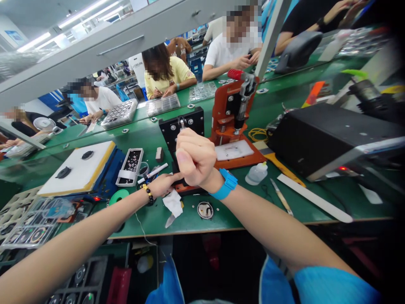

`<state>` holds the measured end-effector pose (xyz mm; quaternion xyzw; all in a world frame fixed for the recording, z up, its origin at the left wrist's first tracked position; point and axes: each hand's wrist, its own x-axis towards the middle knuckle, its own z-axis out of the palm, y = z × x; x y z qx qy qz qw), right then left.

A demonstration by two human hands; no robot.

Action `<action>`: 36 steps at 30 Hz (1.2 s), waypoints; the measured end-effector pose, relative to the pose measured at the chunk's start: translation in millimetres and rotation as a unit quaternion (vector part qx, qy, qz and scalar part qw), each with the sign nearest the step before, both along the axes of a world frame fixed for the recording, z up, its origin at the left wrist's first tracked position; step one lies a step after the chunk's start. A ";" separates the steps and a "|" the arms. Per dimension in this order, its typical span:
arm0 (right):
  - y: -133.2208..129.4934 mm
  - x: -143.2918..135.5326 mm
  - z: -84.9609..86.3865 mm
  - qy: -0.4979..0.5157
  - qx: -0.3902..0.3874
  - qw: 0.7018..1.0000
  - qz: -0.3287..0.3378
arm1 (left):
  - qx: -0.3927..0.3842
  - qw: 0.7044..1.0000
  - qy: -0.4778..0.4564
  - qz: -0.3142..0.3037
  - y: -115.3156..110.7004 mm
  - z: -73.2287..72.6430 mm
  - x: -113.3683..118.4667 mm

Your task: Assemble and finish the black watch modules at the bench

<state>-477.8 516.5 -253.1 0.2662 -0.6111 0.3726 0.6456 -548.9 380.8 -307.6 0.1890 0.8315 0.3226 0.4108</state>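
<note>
My right hand (194,157), with a blue wristband, is closed in a fist at the front of a black press (167,130). What it grips is hidden behind the fingers, just below the press's metal linkage. My left hand (163,184), wearing a beaded bracelet, reaches to the press's base with the index finger stretched out; its fingertip is hidden behind my right hand. Below the hands lie a crumpled white tissue (174,203) and a round watch-like part (205,210) on the green table (190,223).
An orange press (221,109) stands behind to the right, near a small bottle (257,174), a knife (281,197) and a black box (329,131). At left are a foam-topped blue box (79,166) and a parts tray (130,165). Several people work across the table.
</note>
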 end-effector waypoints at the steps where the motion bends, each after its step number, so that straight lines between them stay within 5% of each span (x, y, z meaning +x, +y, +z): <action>1: 0.0 0.0 0.1 0.002 0.001 1.000 0.003 | 0.000 1.000 -0.002 0.002 0.5 1.0 0.6; 36: -0.6 0.1 -1.9 -0.027 0.002 0.999 -0.034 | 0.024 0.998 -0.047 0.027 1.2 5.2 4.5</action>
